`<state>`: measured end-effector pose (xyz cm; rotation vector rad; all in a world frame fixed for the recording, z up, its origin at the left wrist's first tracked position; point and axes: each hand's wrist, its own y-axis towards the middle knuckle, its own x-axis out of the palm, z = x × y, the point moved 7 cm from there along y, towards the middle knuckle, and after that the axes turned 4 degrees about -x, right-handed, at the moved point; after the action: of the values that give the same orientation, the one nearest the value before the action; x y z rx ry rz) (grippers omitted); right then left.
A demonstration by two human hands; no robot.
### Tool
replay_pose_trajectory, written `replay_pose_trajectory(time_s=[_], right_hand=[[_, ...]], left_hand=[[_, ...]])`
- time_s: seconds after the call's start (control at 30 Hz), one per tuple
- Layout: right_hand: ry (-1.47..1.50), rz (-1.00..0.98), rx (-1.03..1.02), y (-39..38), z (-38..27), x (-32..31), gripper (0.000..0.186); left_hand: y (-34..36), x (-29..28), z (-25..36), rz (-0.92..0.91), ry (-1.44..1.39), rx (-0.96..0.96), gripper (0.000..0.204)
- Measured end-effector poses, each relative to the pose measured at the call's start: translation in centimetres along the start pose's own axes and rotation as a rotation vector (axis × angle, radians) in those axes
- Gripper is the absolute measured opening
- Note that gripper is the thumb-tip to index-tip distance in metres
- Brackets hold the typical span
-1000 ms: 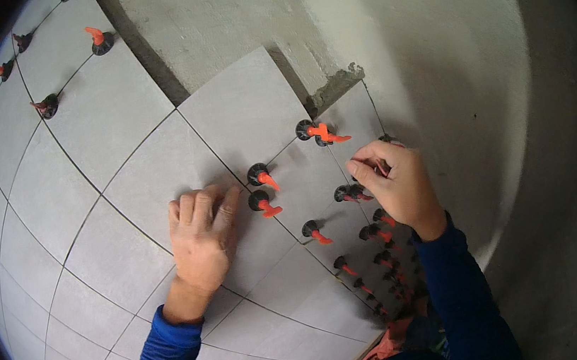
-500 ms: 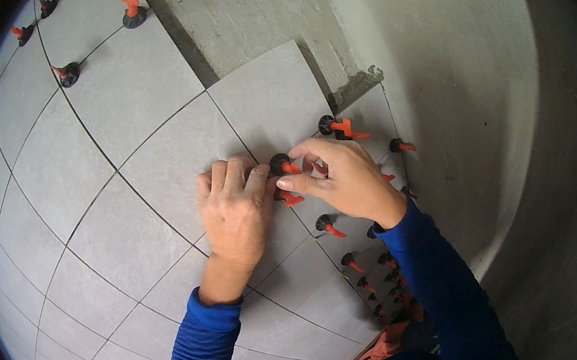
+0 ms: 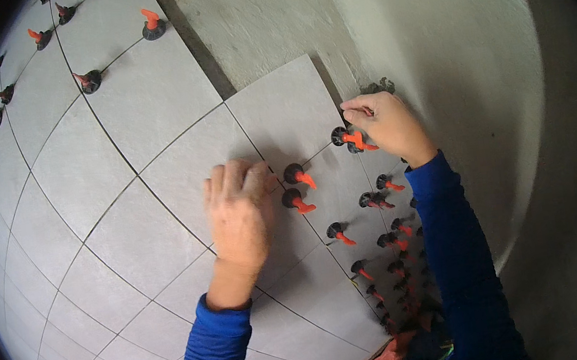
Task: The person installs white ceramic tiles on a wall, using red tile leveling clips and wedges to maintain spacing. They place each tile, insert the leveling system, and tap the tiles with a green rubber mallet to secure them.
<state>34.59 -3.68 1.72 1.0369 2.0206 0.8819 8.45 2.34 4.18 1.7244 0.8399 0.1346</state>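
My left hand [image 3: 239, 210] is over the grey tiles [image 3: 179, 157], slightly blurred, its fingers curled in and their tips hidden. Just right of its fingertips, along a joint, stand two tile-leveling clips with black round bases and orange handles: an upper clip [image 3: 299, 175] and a lower clip [image 3: 298, 201]. The left hand is apart from their handles. My right hand [image 3: 392, 122] is beside another orange leveling clip [image 3: 355, 140] at the tile's right corner, above its handle. Thumb and fingers are drawn together in a pinch; what they hold, if anything, is hidden.
More leveling clips crowd the joints at lower right, such as one clip [image 3: 339, 234]. Others stand at upper left, including an orange-handled clip [image 3: 153, 25]. Bare cement [image 3: 257, 27] borders the tiles above, and a rough plastered wall [image 3: 445, 55] rises on the right.
My right hand has left the upper clip at the joint and moved right and up to the corner clip. My left hand stays near the joint. The whole view has shifted slightly.
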Motion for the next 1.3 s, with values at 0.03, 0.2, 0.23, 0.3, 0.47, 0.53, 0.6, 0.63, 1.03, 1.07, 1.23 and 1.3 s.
replay_pose_trajectory(time_s=[0.03, 0.2, 0.23, 0.3, 0.47, 0.53, 0.6, 0.63, 1.03, 1.07, 1.23, 1.3], right_hand=[[0.022, -0.013, 0.040, -0.1, 0.7, 0.3, 0.037], [0.097, -0.017, 0.015, 0.0, 1.5, 0.8, 0.038], [0.098, -0.014, 0.024, 0.2, 1.6, 0.8, 0.038], [0.069, 0.002, 0.013, 0.4, 1.7, 0.8, 0.037], [0.067, -0.011, 0.045, 0.4, 2.5, 1.1, 0.033], [0.075, 0.003, 0.006, 0.3, 2.5, 1.1, 0.031], [0.087, 0.011, -0.001, 0.4, 2.6, 1.2, 0.030], [0.096, 0.020, -0.015, 0.5, 2.6, 1.3, 0.029], [0.083, 0.009, -0.018, 0.9, 2.8, 1.5, 0.034], [0.080, 0.019, -0.041, 0.9, 2.7, 1.4, 0.034], [0.060, 0.013, -0.066, 1.3, 3.0, 1.5, 0.036], [0.057, 0.001, -0.050, 1.3, 3.1, 1.5, 0.035]], left_hand=[[0.6, -0.5, -0.6, 0.014, 0.037, 0.001, 0.026], [4.7, -1.9, -2.7, 0.056, 0.191, 0.037, 0.036], [5.7, -1.9, -2.8, 0.066, 0.206, 0.063, 0.037], [7.5, -2.1, -2.9, 0.091, 0.227, 0.119, 0.038], [10.2, -1.1, -2.8, 0.002, 0.280, 0.161, 0.022], [10.8, -0.8, -2.8, -0.021, 0.294, 0.159, 0.017], [11.2, -0.7, -2.9, -0.046, 0.256, 0.151, 0.016], [11.4, -0.6, -3.0, -0.062, 0.231, 0.136, 0.016], [12.3, -0.1, -3.9, -0.106, 0.190, 0.036, 0.018], [12.3, -0.1, -3.9, -0.097, 0.192, 0.042, 0.018], [12.5, -0.1, -3.9, -0.060, 0.169, 0.058, 0.015], [12.5, 0.1, -3.9, -0.061, 0.195, 0.047, 0.014]])
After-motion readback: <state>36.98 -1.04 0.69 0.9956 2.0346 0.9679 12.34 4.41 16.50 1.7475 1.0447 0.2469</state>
